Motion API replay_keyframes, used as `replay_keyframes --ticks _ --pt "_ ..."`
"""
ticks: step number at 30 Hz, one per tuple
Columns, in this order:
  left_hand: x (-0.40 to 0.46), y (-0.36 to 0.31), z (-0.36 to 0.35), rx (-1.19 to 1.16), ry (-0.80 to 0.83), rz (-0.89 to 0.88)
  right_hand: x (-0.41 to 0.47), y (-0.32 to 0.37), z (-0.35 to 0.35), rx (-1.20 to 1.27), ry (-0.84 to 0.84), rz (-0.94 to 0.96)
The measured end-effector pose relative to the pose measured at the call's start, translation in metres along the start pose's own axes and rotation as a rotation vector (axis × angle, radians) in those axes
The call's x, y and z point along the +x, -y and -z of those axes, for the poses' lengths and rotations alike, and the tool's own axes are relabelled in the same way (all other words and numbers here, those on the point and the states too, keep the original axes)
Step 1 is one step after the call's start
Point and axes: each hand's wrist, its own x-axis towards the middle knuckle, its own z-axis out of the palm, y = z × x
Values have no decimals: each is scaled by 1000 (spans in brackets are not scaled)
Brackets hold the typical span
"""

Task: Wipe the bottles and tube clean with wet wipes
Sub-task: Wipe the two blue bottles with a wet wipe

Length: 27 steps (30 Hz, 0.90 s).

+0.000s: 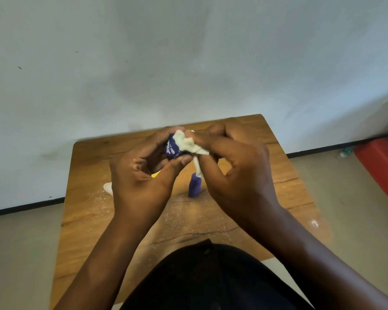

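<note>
Both hands are up over the wooden table (87, 211), meeting above its far half. Left hand (141, 173) is curled round a small dark blue container (171, 149) with white print, fingers wrapped over the top and thumb underneath; only its right-facing end shows, so I can't tell if it's a bottle or the tube. Right hand (238, 173) pinches a crumpled white wet wipe (185, 143) at the fingertips and presses it against the exposed end of the blue container. One twisted tail of the wipe hangs down below the hands.

On the table below, between the two wrists, a second dark blue item (194, 185) stands upright, narrow at the top and wider at the base; the hanging wipe tail overlaps its top in this view, contact can't be judged. A bit of something yellow (155, 174) peeks out under the left hand, mostly hidden. A pale whitish object (108, 187) shows at the left wrist's outer edge, also mostly hidden, can't identify it.

Tabletop has cracks in the grain and a speckled, shiny patch near the middle, possibly wet. Dark clothing (206, 280) of the person fills the bottom centre. Table is against a pale wall (188, 52) with a dark skirting strip. A red object (381, 166) sits on the floor at far right, cut off by the frame edge.
</note>
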Motion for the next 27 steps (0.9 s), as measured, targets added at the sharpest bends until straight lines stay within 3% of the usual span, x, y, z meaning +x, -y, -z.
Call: replay_keyframes --ticks 5,8,13,18,20,27 --pt "-2 -2 0 112 24 -56 9 0 9 133 72 -163" --pt "-2 -2 -1 30 -11 -23 2 5 6 98 37 -71" --pt "-3 0 -1 -253 -55 218 -10 3 2 -86 47 109" --pt "-2 0 0 -326 -88 322 -6 -14 16 -44 -81 -143" --pt "0 1 1 -344 -96 344 -7 -23 24 -190 -120 -137" --pt "2 3 2 -324 -160 453 -26 -26 9 -311 166 92"
